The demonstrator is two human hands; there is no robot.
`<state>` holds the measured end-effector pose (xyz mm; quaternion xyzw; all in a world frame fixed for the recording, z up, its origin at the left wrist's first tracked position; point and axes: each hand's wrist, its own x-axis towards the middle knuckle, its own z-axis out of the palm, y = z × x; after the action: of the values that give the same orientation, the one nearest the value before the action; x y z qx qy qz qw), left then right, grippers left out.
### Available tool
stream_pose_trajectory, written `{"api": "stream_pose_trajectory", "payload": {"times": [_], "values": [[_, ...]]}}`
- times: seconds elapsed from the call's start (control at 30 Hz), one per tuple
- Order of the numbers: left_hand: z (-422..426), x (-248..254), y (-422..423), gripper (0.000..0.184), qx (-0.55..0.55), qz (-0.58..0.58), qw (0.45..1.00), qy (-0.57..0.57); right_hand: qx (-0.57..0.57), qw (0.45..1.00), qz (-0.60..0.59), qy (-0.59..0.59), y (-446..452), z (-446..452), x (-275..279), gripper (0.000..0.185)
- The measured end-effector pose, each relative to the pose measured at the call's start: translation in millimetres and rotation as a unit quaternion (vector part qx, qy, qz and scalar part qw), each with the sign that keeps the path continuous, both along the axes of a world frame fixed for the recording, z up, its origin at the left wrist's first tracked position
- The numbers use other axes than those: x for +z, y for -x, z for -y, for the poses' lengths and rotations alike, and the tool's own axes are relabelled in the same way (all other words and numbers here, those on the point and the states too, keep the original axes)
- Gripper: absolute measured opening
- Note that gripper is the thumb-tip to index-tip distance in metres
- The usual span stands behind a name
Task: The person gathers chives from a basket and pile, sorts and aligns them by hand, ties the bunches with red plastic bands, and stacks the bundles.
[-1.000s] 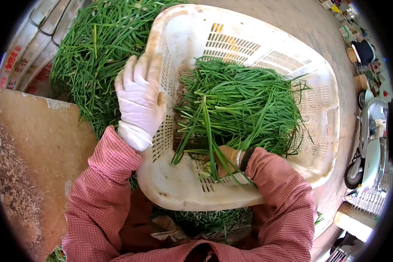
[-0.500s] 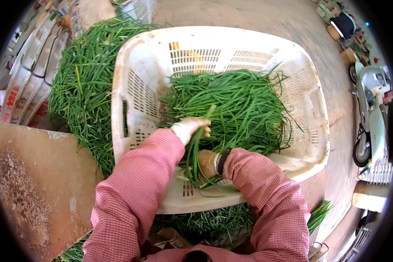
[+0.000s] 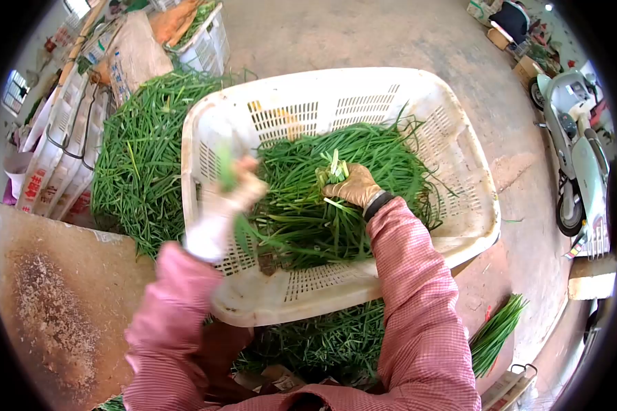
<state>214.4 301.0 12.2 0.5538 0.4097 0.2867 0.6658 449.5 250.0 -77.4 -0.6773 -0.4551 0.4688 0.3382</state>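
Note:
Long green stalks (image 3: 301,236) lie in a white slotted plastic basket (image 3: 253,312) in front of me. My right hand (image 3: 355,186), in a tan-stained glove, is closed around a bunch of stalks (image 3: 334,170), pale cut ends upward, over the middle of the basket. At the basket's left side, my left hand (image 3: 230,198), in a whitish glove, is blurred by motion. Some green leaf shows at its fingers, which look closed around it.
A large heap of green stalks (image 3: 140,157) lies left of the basket. A worn board (image 3: 62,301) is at lower left. A small bundle (image 3: 497,335) lies on the floor at lower right. A scooter (image 3: 576,151) stands at far right.
My right hand has moved up over the basket's middle with the bunch, ends now upward. My left hand went in to the stalks, then back left with some leaf. The view has shifted.

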Motion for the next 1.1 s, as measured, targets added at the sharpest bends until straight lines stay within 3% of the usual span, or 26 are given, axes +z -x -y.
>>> {"api": "stream_pose_trajectory", "payload": {"times": [0.03, 0.07, 0.1, 0.13, 0.17, 0.23, 0.27, 0.3, 0.33, 0.37, 0.43, 0.5, 0.53, 0.57, 0.63, 0.73, 0.83, 0.9, 0.93, 1.0, 1.03, 1.1], "values": [[6.8, -34.9, -17.0, 0.065, -0.036, -0.026, 0.997, 0.06, -0.035, 0.999, 0.037, 0.009, 3.0, 6.1, 13.4, 0.043], [23.7, -56.3, -36.5, 0.075, -0.046, -0.026, 0.997, 0.056, -0.058, 0.993, 0.104, -0.006, 1.2, 8.6, 0.1, 0.049], [40.5, -77.5, -56.0, 0.086, -0.057, -0.026, 0.997, 0.052, -0.09, 0.985, 0.145, -0.016, 12.8, 20.1, 27.6, 0.05], [60.0, -71.0, -75.3, 0.095, -0.051, -0.155, 0.985, -0.057, -0.112, 0.98, 0.162, -0.024, 18.9, 26.9, 38.3, 0.052], [67.4, -95.5, -90.1, 0.105, -0.067, -0.054, 0.994, -0.07, -0.133, 0.974, 0.18, -0.032, 24.4, 33.3, 48.3, 0.054], [79.4, -62.1, -106.0, 0.107, -0.057, 0.031, 0.994, -0.085, -0.16, 0.972, 0.163, -0.058, 25.9, 41.6, 66.4, 0.051], [79.3, -36.6, -107.6, 0.104, -0.041, -0.109, 0.966, -0.231, -0.2, 0.963, 0.12, -0.135, 16.6, 37.6, 64.6, 0.048], [79.3, -10.2, -109.1, 0.1, -0.006, -0.258, 0.899, -0.355, -0.209, 0.948, 0.134, -0.198, 19.8, 41.3, 86.6, 0.045], [75.9, 12.1, -107.5, 0.098, 0.026, -0.305, 0.858, -0.413, -0.214, 0.93, 0.151, -0.259, 23.2, 45.2, 109.1, 0.042], [69.7, 31.2, -102.9, 0.095, 0.049, -0.302, 0.845, -0.438, -0.189, 0.906, 0.225, -0.305, 41.2, 60.8, 170.4, 0.038], [57.0, 64.6, -91.7, 0.09, 0.069, -0.181, 0.892, -0.408, -0.173, 0.893, 0.265, -0.321, 75.7, 90.0, 261.1, 0.039], [52.6, 89.3, -74.4, 0.085, 0.074, -0.033, 0.94, -0.332, -0.168, 0.788, 0.252, -0.536, 93.0, 99.9, 293.0, 0.04], [53.8, 99.9, -64.0, 0.083, 0.071, 0.045, 0.957, -0.277, -0.158, 0.75, 0.26, -0.587, 106.2, 106.2, 306.5, 0.029], [57.4, 107.5, -53.2, 0.08, 0.067, 0.119, 0.967, -0.217, -0.148, 0.738, 0.27, -0.601, 118.4, 112.7, 314.8, 0.033], [71.6, 115.5, -28.8, 0.075, 0.059, 0.251, 0.962, -0.09, -0.138, 0.763, 0.284, -0.563, 142.3, 125.1, 318.1, 0.04], [106.2, 104.2, 2.3, 0.068, 0.062, 0.398, 0.913, 0.062, -0.11, 0.844, 0.302, -0.43, 178.4, 138.2, 303.2, 0.052], [142.3, 89.4, 27.7, 0.061, 0.079, 0.498, 0.855, 0.124, -0.056, 0.906, 0.302, -0.29, 214.2, 145.9, 280.2, 0.065], [156.3, 84.9, 46.4, 0.057, 0.086, 0.552, 0.82, 0.122, 0.016, 0.93, 0.261, -0.258, 229.3, 149.5, 273.5, 0.073], [159.2, 83.0, 55.7, 0.055, 0.076, 0.584, 0.799, 0.118, 0.079, 0.933, 0.22, -0.275, 232.2, 147.9, 271.2, 0.089], [159.3, 75.5, 74.7, 0.051, 0.062, 0.625, 0.773, 0.086, 0.112, 0.88, 0.254, -0.385, 229.6, 154.3, 262.8, 0.103], [158.9, 69.1, 92.5, 0.047, 0.098, 0.443, 0.89, -0.033, 0.114, 0.851, 0.279, -0.429, 225.3, 159.7, 263.3, 0.108], [162.6, 94.3, 110.8, 0.037, 0.047, 0.549, 0.818, 0.165, 0.076, 0.831, 0.445, -0.325, 214.7, 176.7, 266.6, 0.117]]}}
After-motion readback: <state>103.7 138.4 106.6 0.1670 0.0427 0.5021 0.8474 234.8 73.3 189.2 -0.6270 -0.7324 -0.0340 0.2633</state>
